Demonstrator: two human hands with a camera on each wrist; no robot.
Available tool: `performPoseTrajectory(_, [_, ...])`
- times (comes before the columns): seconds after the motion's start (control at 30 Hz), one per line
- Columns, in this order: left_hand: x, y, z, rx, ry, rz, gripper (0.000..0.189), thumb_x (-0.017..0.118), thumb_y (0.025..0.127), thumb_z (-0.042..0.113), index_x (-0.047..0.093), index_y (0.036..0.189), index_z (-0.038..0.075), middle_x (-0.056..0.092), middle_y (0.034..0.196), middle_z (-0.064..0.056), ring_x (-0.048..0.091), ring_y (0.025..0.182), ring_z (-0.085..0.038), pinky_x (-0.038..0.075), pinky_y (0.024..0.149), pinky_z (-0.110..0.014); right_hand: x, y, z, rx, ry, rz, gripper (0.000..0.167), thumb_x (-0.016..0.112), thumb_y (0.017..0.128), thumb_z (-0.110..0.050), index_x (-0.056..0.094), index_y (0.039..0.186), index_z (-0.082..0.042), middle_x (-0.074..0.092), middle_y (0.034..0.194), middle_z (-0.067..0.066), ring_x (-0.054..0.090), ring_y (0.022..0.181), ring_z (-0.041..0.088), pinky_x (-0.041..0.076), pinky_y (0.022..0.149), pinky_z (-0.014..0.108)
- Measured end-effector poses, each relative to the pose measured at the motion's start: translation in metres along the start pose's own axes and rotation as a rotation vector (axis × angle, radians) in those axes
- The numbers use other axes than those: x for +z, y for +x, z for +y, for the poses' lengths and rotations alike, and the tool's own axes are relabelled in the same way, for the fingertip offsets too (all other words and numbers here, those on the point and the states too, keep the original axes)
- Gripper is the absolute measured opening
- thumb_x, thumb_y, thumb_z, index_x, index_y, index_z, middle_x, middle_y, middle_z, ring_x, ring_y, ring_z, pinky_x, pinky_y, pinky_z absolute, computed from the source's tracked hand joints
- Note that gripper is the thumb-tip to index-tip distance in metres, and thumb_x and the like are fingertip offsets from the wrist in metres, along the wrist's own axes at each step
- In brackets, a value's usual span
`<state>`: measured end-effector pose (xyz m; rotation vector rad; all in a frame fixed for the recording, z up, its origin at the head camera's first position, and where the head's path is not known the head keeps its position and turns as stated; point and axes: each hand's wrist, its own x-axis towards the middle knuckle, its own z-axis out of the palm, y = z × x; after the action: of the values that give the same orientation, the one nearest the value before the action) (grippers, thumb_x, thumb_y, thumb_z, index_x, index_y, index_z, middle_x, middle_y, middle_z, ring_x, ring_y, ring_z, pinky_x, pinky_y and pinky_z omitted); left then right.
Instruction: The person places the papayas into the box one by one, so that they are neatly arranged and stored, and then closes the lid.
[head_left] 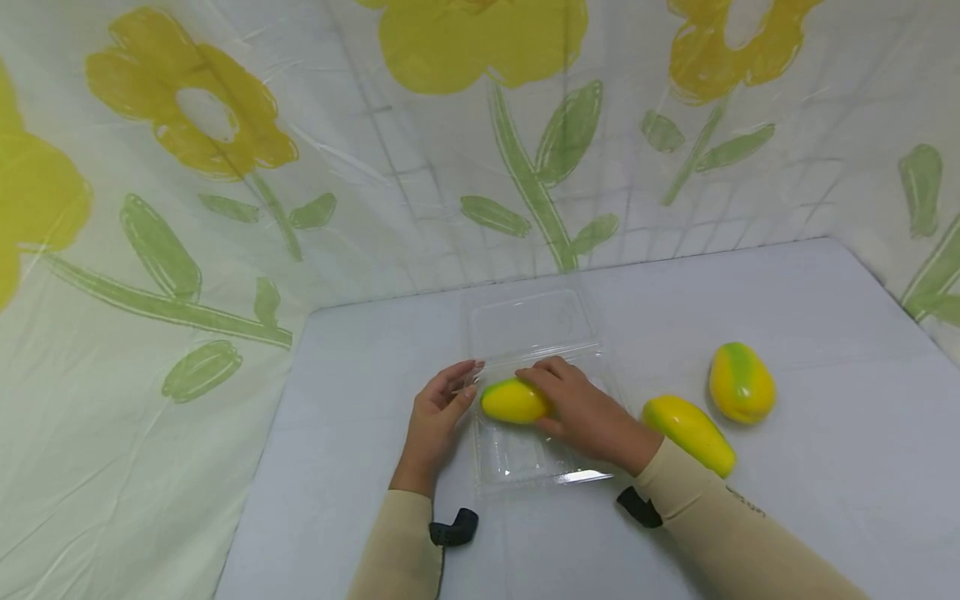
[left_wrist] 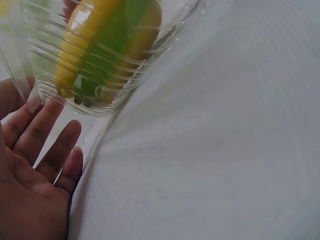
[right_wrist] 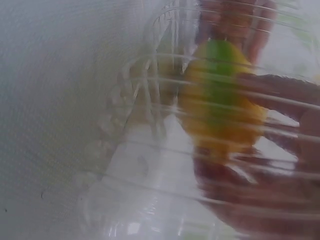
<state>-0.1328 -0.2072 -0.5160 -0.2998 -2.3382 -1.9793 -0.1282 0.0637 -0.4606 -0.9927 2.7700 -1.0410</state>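
Observation:
A clear plastic clamshell box (head_left: 510, 475) lies on the table with its lid folded back away from me. My right hand (head_left: 588, 412) grips a yellow mango with a green stripe (head_left: 510, 402) inside the base, its fingers over the far side and the thumb nearer me. Through the ribbed wall, the right wrist view shows the same mango (right_wrist: 217, 100) between the fingers. At the box's left side, my left hand (head_left: 438, 412) has its fingers loosely extended. Their fingertips (left_wrist: 52, 107) are right at the rim and wall in the left wrist view.
Two more yellow-green mangoes lie on the table to the right: one (head_left: 693, 433) close by my right forearm, the other (head_left: 741, 383) farther right. Behind the pale table (head_left: 360, 383) hangs a curtain (head_left: 420, 192) with printed yellow flowers.

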Motion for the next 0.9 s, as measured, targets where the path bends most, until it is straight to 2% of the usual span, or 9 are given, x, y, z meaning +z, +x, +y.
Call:
performPoseTrajectory(0.57, [0.0, 0.0, 0.001, -0.002, -0.001, -0.003, 0.04, 0.07, 0.11, 0.026, 0.067, 0.148, 0.017, 0.069, 0.145, 0.002, 0.061, 0.136, -0.021, 0.046, 0.114, -0.033, -0.009, -0.001, -0.003, 0.023, -0.009, -0.021, 0.07, 0.086, 0.092, -0.01, 0.056, 0.155, -0.005, 0.054, 0.148, 0.017, 0.056, 0.131, 0.035, 0.049, 0.111, 0.052])
performPoseTrajectory(0.9, [0.001, -0.002, 0.003, -0.006, -0.016, 0.006, 0.04, 0.07, 0.109, 0.023, 0.067, 0.148, 0.016, 0.069, 0.145, 0.0, 0.062, 0.135, -0.023, 0.047, 0.112, -0.032, -0.025, -0.01, -0.004, 0.029, 0.009, 0.017, 0.074, 0.087, 0.094, -0.016, 0.052, 0.159, -0.007, 0.054, 0.151, 0.013, 0.053, 0.137, 0.034, 0.048, 0.113, 0.053])
